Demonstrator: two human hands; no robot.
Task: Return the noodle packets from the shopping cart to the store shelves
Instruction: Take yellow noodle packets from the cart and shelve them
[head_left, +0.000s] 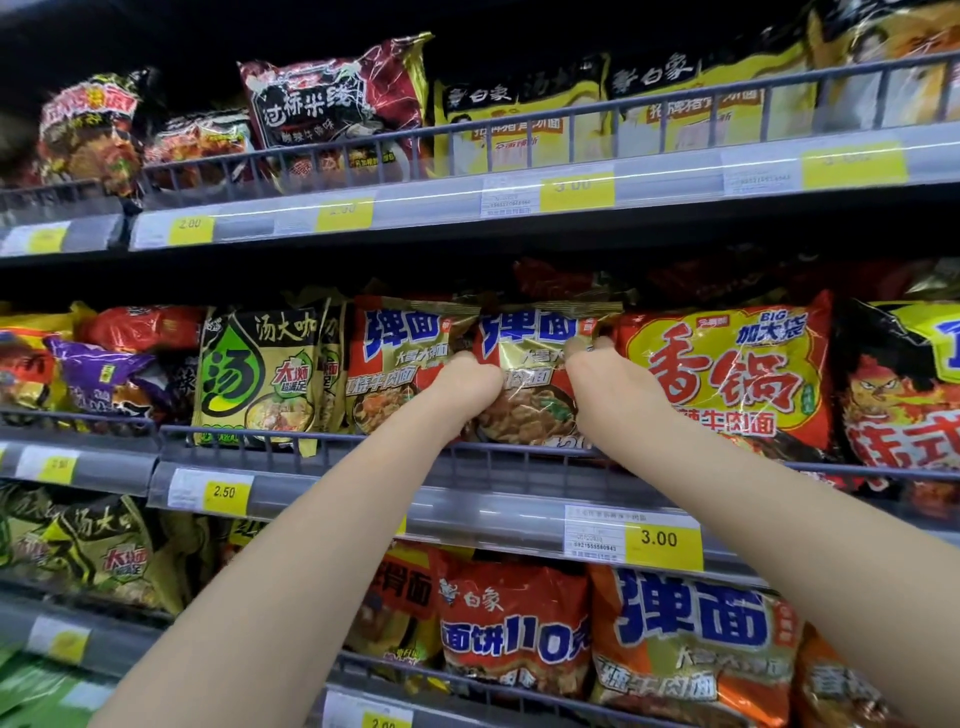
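**At mid-frame, both your hands on one packet**

Centre of the frame, your left hand (470, 382) and right hand (605, 379) flank a red-and-gold noodle packet (530, 376) on the middle shelf (363, 496). Your left fingers curl round its left edge; your right fingers pinch its upper right corner. The packet stands upright behind the wire rail (322, 441), between a matching packet (400, 358) to its left and a big red-and-yellow packet (727, 374) to its right, touching both. A green-and-black packet (260, 374) stands further left. A yellow 3.00 tag (662, 540) sits on the shelf edge at lower right; a 2.50 tag (226, 491) at lower left.
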